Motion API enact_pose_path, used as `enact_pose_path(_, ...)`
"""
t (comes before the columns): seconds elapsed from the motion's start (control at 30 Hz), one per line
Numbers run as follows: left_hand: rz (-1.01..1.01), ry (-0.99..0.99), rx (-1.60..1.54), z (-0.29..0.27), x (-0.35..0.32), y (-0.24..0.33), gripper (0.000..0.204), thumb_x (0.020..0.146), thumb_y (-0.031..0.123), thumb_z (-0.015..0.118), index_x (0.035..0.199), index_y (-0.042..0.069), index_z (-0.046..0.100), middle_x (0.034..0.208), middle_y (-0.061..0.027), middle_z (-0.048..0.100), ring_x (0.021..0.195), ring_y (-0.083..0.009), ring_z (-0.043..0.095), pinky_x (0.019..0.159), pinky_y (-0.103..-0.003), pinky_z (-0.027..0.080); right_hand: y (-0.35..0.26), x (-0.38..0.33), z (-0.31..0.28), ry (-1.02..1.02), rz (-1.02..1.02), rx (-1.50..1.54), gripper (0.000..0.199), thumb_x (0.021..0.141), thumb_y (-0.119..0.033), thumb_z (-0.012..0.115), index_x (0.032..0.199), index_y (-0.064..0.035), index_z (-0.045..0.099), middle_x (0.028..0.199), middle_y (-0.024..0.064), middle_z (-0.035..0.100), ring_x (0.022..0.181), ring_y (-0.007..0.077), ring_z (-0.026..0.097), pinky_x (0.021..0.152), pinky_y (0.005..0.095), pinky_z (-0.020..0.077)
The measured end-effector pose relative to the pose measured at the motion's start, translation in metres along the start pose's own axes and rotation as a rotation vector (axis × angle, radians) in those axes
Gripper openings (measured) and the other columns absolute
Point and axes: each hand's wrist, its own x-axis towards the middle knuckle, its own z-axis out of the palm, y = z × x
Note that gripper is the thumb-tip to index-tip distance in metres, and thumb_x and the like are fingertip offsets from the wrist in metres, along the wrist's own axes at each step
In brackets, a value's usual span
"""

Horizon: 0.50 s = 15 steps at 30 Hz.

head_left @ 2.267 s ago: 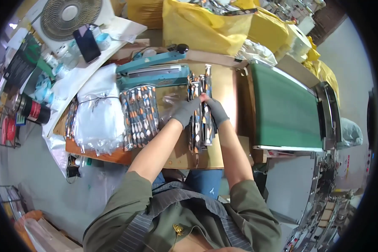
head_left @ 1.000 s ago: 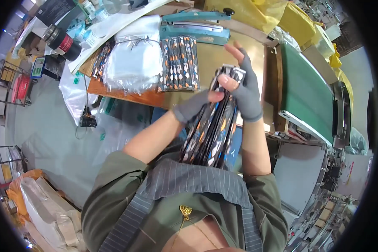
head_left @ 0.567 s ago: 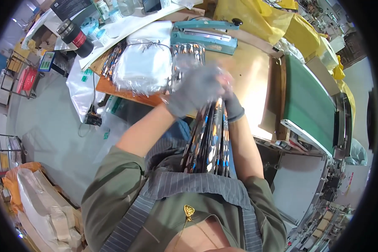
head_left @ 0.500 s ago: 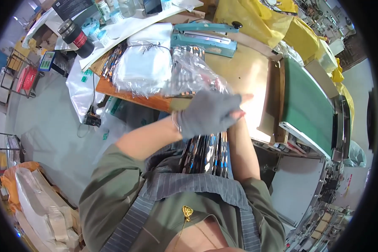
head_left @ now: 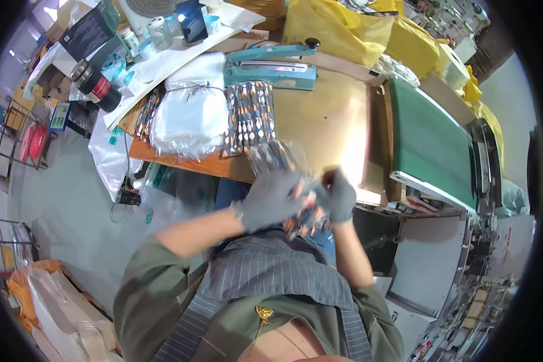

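Both my hands wear grey gloves with bare fingertips and are close together above my lap, slightly blurred. My left hand point(head_left: 273, 199) is closed on a clear plastic bag point(head_left: 277, 158), whose far end reaches toward the table. Closed round a dark folded cloth point(head_left: 304, 222) patterned in orange, white and blue, my right hand point(head_left: 339, 196) is just beside the left. Motion blur hides how much of the cloth lies inside the bag. Beyond them, similar patterned folded cloths point(head_left: 249, 117) lie on the table next to a stack of clear bags point(head_left: 190, 120) tied with a cord.
A teal bag sealer point(head_left: 271, 75) with a raised arm stands behind the stack. To the right is a green-topped panel point(head_left: 431, 145). A dark flask point(head_left: 96, 85), jars point(head_left: 159, 33) and a phone point(head_left: 191, 23) stand on a white board at left. Yellow sheeting point(head_left: 338, 30) hangs behind.
My left hand has drawn the bag down toward my lap, uncovering the patterned cloths on the table. The cloth that hung long over my lap is now bunched between my hands.
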Motion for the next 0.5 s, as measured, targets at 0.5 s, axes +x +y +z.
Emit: enact_pose_path(0.5, 0.108, 0.327, 0.617, -0.059, 0.208, -0.001, 0.027, 0.081, 0.023, 0.050, 0.075, 0.002, 0.067, 0.066, -0.0155, 0.064, 0.060, -0.0269, 0.064, 0.062, -0.039, 0.051, 0.044, 0.192, -0.097, 0.067, 0.008, -0.330, 0.015, 0.076, -0.012, 0.051, 0.083, -0.0002, 0.057, 0.071, 0.0193, 0.059, 0.070, 0.0307, 0.060, 0.066, 0.0353, 0.0469)
